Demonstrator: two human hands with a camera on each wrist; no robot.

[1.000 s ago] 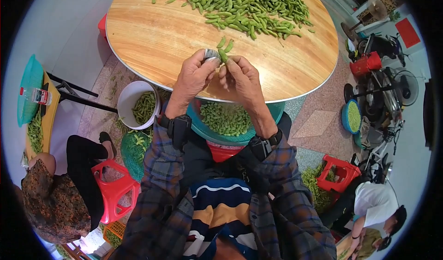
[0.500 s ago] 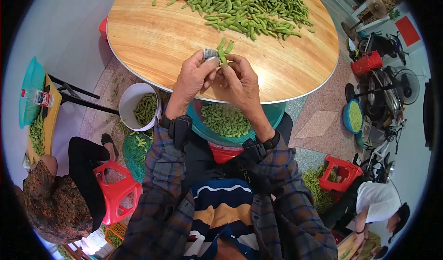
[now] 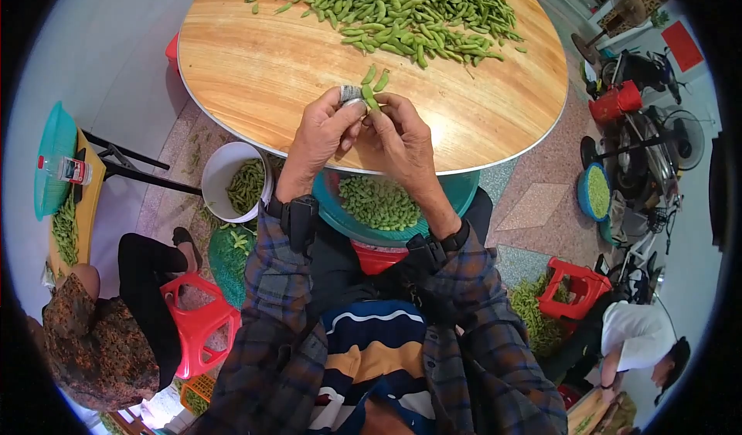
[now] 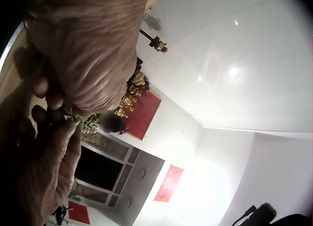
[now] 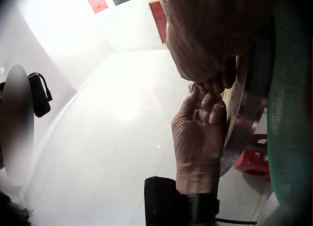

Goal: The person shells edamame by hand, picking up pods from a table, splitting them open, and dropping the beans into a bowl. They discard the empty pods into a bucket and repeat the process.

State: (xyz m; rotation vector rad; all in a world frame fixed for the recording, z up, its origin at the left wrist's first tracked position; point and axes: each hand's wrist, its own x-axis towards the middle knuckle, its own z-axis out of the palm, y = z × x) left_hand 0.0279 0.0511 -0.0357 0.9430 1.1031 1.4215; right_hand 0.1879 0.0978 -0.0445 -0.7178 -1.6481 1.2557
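In the head view my left hand and right hand meet over the near edge of the wooden table. Between their fingertips they pinch a green soybean pod; the right thumb lies at its lower end. A grey wrap covers a fingertip of the left hand. Just past the fingers are two more pods. Below the hands, a teal basin holds shelled green beans. Both wrist views show the hands close together, with the pod mostly hidden by fingers.
A large heap of pods covers the far part of the table. On the floor at left stands a white bucket with pods inside. Red stools and two other people sit on either side. A blue bowl of beans is at right.
The right hand has closed in slightly on the left, its thumb now higher against the pod's lower end. The pod has shifted slightly left and down; the left hand has hardly moved.
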